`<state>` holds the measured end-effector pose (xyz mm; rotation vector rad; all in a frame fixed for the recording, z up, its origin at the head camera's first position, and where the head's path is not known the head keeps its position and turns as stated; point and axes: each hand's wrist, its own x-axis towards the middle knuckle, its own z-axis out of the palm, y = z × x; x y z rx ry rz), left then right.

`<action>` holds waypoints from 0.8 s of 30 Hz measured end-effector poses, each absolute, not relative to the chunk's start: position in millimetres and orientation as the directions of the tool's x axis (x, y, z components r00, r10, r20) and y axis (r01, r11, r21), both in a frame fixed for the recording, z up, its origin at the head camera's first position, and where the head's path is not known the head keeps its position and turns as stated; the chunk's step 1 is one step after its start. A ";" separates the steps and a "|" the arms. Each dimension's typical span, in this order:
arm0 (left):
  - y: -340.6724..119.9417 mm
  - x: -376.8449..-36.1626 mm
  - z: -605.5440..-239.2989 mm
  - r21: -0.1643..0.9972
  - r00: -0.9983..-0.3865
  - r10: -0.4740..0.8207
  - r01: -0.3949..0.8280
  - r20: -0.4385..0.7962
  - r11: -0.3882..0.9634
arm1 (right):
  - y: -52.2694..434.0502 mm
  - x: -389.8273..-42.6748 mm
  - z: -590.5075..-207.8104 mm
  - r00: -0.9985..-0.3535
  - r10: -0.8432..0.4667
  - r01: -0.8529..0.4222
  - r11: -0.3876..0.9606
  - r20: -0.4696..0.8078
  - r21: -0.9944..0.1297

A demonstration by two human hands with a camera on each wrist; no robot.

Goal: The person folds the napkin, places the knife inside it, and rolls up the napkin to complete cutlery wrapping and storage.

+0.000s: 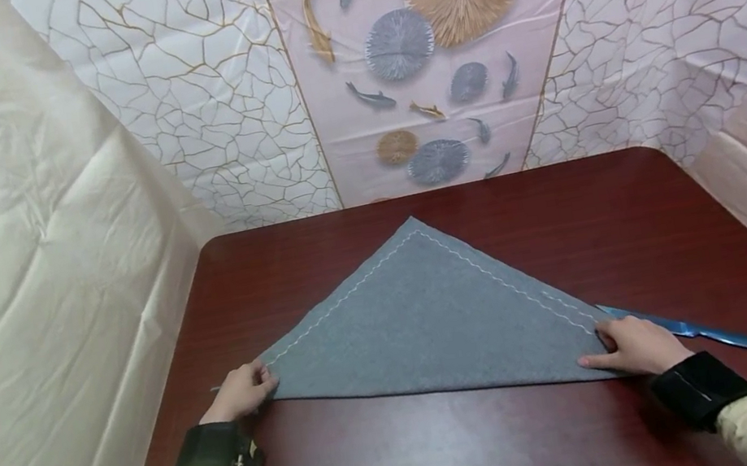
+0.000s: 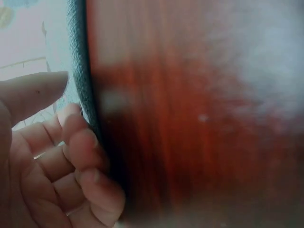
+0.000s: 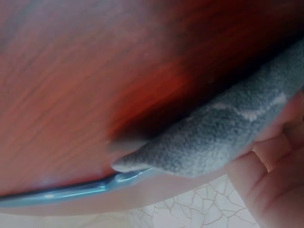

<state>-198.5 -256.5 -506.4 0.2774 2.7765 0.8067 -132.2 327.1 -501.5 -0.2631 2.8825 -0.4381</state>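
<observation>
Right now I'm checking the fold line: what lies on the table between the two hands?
In the head view, the folded edge of the grey cloth spans between the left hand and right hand; nothing else lies there.

Grey felt cloth (image 1: 426,323) folded into a triangle, lying flat on the table, apex pointing away, long folded edge nearest the person. White zigzag stitching runs along the two short edges. Right corner lifts slightly off the surface in the right wrist view.

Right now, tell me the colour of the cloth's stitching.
White zigzag stitching on the grey cloth; clearest in the head view.
</observation>
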 end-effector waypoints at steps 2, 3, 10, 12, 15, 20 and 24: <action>-254.0 -194.5 -505.5 0.522 -0.951 0.254 0.129 -0.175 0.843 | 328.2 -130.7 -501.5 -0.963 -0.200 -0.138 0.942 -0.179 -0.306; -252.8 -192.5 -505.2 0.507 -0.950 0.255 0.133 -0.180 0.852 | 328.4 -130.1 -501.6 -0.965 -0.192 -0.132 0.944 -0.180 -0.302; -243.8 -181.3 -497.2 0.408 -0.950 0.229 0.126 -0.213 0.904 | 334.9 -125.2 -499.5 -0.971 -0.211 -0.165 0.933 -0.116 -0.321; -236.2 -180.5 -493.9 0.371 -0.954 0.231 0.147 -0.193 0.917 | 344.3 -124.6 -496.5 -0.979 -0.196 -0.168 0.935 -0.060 -0.314; -220.6 -181.0 -490.2 0.336 -0.958 0.255 0.198 -0.135 0.921 | 367.2 -121.4 -491.6 -0.989 -0.142 -0.147 0.951 0.040 -0.272; -193.8 -182.6 -490.4 0.337 -0.943 0.326 0.286 -0.067 0.897 | 413.1 -112.6 -488.2 -0.998 -0.056 -0.060 0.977 0.024 -0.203; -184.5 -181.3 -491.4 0.311 -0.935 0.348 0.314 -0.060 0.897 | 433.4 -109.8 -493.4 -0.998 -0.029 -0.017 0.982 -0.062 -0.186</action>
